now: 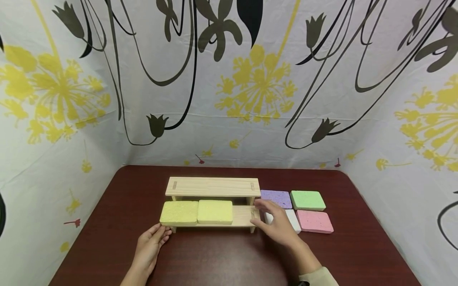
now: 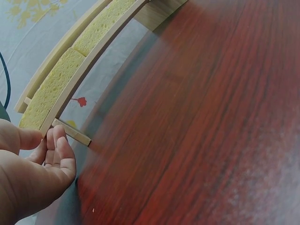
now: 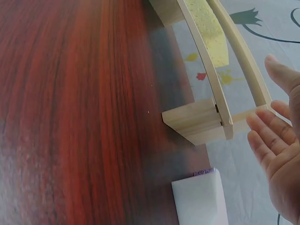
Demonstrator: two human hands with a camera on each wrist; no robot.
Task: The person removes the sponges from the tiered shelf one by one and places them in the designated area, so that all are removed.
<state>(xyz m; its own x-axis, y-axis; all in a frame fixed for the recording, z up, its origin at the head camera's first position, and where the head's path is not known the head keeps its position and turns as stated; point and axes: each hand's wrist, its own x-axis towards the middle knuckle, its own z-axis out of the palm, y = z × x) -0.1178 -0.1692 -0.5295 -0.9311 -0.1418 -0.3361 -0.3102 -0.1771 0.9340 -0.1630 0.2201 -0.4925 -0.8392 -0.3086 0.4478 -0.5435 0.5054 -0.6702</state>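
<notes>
A two-tier wooden shelf [image 1: 212,186] stands on the table, its lower board nearer to me. Two yellow sponges, a left one [image 1: 179,213] and a right one [image 1: 215,212], lie side by side on that board, from its left end to past its middle. My left hand [image 1: 149,244] pinches the lower board's left front corner between thumb and fingers. At the right end of the shelf my right hand [image 1: 279,227] is held with its fingers spread and nothing in its grasp. It partly covers a white sponge [image 1: 294,221] on the table.
Right of the shelf, a purple sponge [image 1: 277,198], a green sponge [image 1: 307,200] and a pink sponge [image 1: 315,221] lie grouped with the white one. The dark red table [image 1: 214,258] has a patterned cloth [image 1: 229,139] hanging behind it and along its sides.
</notes>
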